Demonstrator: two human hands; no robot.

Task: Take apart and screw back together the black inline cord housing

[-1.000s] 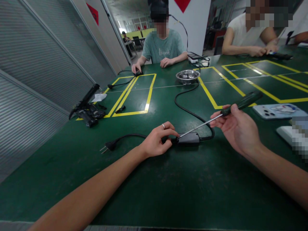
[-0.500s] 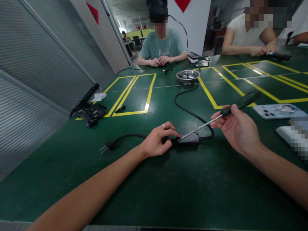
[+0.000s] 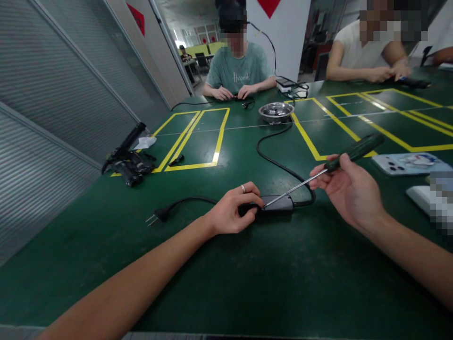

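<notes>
A black power adapter (image 3: 279, 203) lies flat on the green table, with a cable leaving each end. My left hand (image 3: 235, 208) grips its left end between thumb and fingers. In my right hand (image 3: 350, 189) is a screwdriver (image 3: 359, 150), held by its dark green handle and tilted down to the left. The tip of its metal shaft meets the adapter's left part, close to my left fingertips; whether it sits in a screw is too small to tell. A two-pin plug (image 3: 161, 216) rests on the table left of my left hand.
A steel bowl (image 3: 276, 112) with small items stands beyond the adapter, near the black cable (image 3: 264, 150). Bagged black parts (image 3: 130, 165) lie at left, a phone (image 3: 412, 164) at right. Across the table, two people (image 3: 239, 66) handle dark objects. Yellow tape (image 3: 221, 137) marks the tabletop.
My left fingers have shifted slightly on the adapter's end. My right hand and the screwdriver stay nearly in place. The person opposite has moved their hands apart.
</notes>
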